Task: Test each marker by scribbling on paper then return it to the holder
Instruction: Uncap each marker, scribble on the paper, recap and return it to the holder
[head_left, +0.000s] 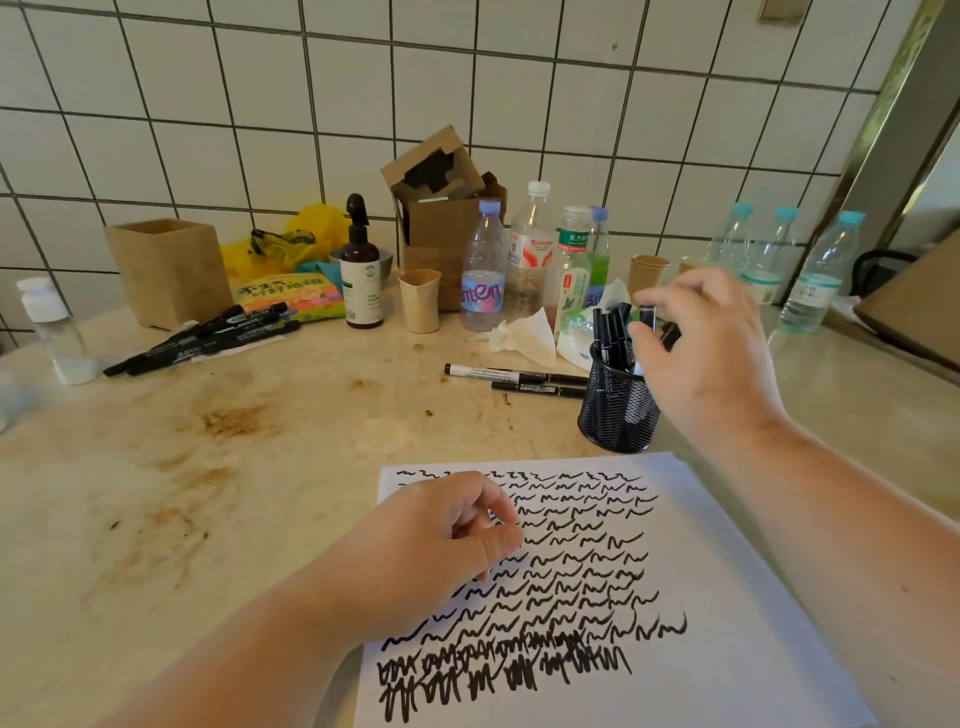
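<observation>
A white sheet of paper (717, 587) covered in black scribbles lies at the near edge of the counter. My left hand (436, 545) rests on its left side, fingers loosely curled, holding nothing. Just beyond the paper stands a black mesh holder (613, 410) with several black markers upright in it. My right hand (711, 343) hovers over the holder and pinches the top of one black marker (647, 315) between thumb and fingers. Two more markers (519, 379) lie flat on the counter left of the holder. Another group of black markers (208, 338) lies at the far left.
Along the tiled wall stand a wooden box (166, 270), a dark spray bottle (361, 275), a beige cup (420, 301), a cardboard box (441, 218) and several plastic bottles (483, 270). Crumpled tissue (524, 338) lies behind the holder. The counter (208, 467) is stained.
</observation>
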